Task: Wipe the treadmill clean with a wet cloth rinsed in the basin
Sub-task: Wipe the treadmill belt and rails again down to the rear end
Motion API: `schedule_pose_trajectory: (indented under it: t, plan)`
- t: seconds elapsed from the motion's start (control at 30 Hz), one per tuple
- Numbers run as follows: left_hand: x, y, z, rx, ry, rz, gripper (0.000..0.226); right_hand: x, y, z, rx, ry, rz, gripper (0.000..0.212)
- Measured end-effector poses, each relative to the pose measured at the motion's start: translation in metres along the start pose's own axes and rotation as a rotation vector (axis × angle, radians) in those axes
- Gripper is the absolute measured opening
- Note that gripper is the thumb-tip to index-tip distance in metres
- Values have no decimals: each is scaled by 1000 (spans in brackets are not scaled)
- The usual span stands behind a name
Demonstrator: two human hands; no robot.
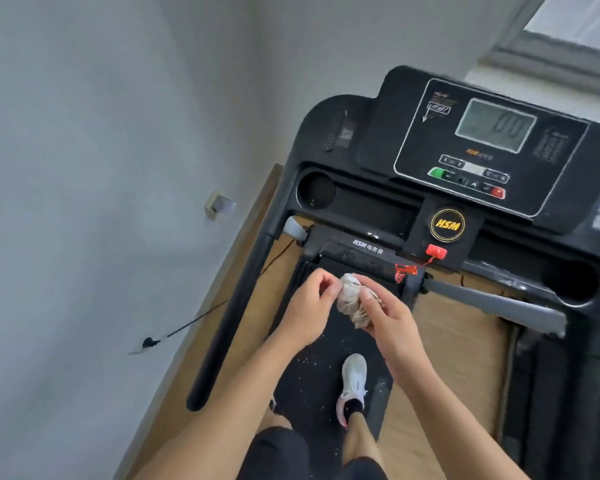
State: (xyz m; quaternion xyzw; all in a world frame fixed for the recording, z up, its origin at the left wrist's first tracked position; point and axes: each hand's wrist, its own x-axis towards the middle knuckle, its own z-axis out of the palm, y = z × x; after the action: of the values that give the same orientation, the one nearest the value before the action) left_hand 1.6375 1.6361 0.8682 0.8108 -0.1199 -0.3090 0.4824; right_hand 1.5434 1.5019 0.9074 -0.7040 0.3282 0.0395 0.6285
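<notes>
Bunching the cloth (352, 301) between both hands above the front end of the belt (309, 386), standing on the treadmill (243, 296) short of the console (482, 150). Pinching the cloth's left edge with the curled fingertips of the left hand (307, 306); gripping the wad from the right with the right hand (390, 318), fingers closed round it. Cloth clear of every surface, touching only the hands. Wetness not readable; basin not in view. Judged step: gathering or refolding the cloth ahead of a wiping pass. White specks scattered over the belt around the shoe (354, 379), so cleaning there apparently not done. Next move, by judgement: settle the wad in one hand, lower it flat onto a surface, keep clear of the red safety clip (406, 271) dangling just beyond the hands.
</notes>
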Motion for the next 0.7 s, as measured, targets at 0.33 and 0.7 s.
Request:
schedule_pose_trajectory:
  t: [0.33, 0.7]
  plan:
    - [-60, 141, -95, 5, 10, 441, 17, -124, -120, -33, -175, 256, -362, 41]
    - [-129, 253, -65, 304, -190, 943, 22, -202, -106, -93, -175, 130, -385, 136]
